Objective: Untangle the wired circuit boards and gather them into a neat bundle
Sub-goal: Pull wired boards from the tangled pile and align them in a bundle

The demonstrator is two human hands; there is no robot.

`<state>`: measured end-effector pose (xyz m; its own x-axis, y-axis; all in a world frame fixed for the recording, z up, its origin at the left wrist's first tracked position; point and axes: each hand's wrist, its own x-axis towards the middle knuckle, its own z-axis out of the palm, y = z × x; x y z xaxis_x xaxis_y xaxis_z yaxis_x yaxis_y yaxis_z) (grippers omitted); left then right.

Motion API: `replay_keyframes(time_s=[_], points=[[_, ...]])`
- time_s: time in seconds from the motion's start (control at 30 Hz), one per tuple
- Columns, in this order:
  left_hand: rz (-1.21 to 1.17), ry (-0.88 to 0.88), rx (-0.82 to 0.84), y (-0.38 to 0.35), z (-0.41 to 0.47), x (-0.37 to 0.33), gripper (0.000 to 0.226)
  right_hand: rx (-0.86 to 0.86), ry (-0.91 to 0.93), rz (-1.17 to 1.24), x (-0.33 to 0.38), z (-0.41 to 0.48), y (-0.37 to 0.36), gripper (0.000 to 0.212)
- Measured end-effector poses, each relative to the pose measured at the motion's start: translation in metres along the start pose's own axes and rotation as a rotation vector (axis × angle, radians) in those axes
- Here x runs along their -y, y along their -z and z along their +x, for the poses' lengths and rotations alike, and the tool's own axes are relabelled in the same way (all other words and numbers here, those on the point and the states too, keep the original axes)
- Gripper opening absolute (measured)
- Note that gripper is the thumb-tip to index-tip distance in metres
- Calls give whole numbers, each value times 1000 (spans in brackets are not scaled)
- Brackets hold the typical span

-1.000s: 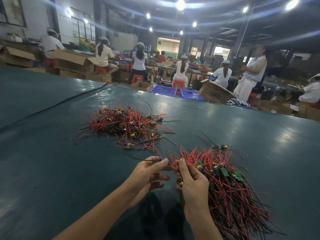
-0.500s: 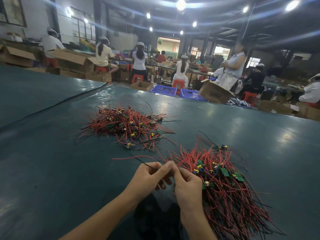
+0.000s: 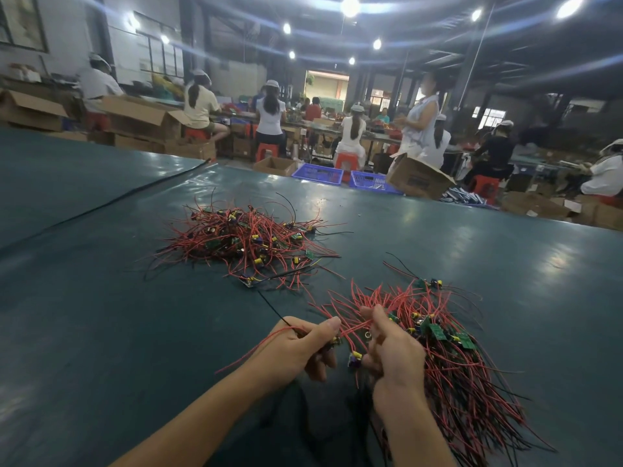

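Your left hand (image 3: 300, 348) pinches the red and black leads of one wired circuit board (image 3: 334, 340), thumb pressed over curled fingers. Your right hand (image 3: 392, 352) curls round red wires at the near edge of the bundle (image 3: 468, 382), which lies on the green surface (image 3: 101, 315) just right of your hands. The bundle looks roughly combed. The tangled pile (image 3: 242, 237) farther off is untouched and about as large, so I judge you near halfway. Fingers hide most of the held board, and the bundle's lower end is cut off by the frame.
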<state>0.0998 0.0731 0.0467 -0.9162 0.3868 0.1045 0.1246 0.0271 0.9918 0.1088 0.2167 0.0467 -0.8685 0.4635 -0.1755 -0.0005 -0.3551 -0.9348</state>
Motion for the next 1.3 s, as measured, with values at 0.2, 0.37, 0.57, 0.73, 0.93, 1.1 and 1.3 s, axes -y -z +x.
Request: replay_keyframes(time_s=[0.2, 0.37, 0.57, 0.73, 0.93, 1.1, 1.3], points=[[-1, -27, 55, 12, 1, -5, 50, -17, 42, 178, 13, 11, 16, 25], [-4, -3, -63, 12, 3, -1, 57, -10, 75, 66, 3, 3, 7, 25], [5, -23, -121, 8, 3, -1, 47, 263, 210, -157, -21, -20, -22, 25], [48, -15, -36, 5, 0, -3, 49, 150, 158, -118, -18, -15, -16, 25], [39, 5, 68, 10, -1, -10, 49, -80, 38, 191, 9, 11, 18, 21], [-81, 60, 22, 13, 2, -1, 46, -74, 125, 244, 11, 9, 20, 20], [-341, 119, -84, 16, 8, 10, 33, -109, 175, 249, 10, 4, 17, 21]])
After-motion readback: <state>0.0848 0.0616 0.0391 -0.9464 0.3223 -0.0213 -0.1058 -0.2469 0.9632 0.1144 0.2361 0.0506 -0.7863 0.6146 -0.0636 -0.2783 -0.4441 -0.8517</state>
